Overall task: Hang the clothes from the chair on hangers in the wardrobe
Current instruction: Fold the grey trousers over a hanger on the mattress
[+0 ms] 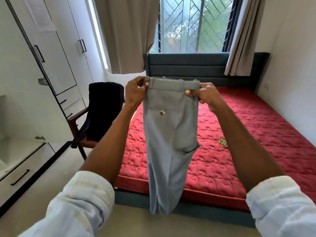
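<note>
Trousers (171, 127), smooth grey, hanging limp

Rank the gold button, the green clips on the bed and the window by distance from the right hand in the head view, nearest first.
From the right hand:
1. Gold button, on the held trousers, just below and left of it.
2. Green clips, on the red mattress, lower right.
3. Window, behind the headboard, farthest back.

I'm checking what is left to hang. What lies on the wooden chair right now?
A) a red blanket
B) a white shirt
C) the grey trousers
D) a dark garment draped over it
D: a dark garment drapes over the wooden chair, while both hands hold the grey trousers up by the waistband.
</note>
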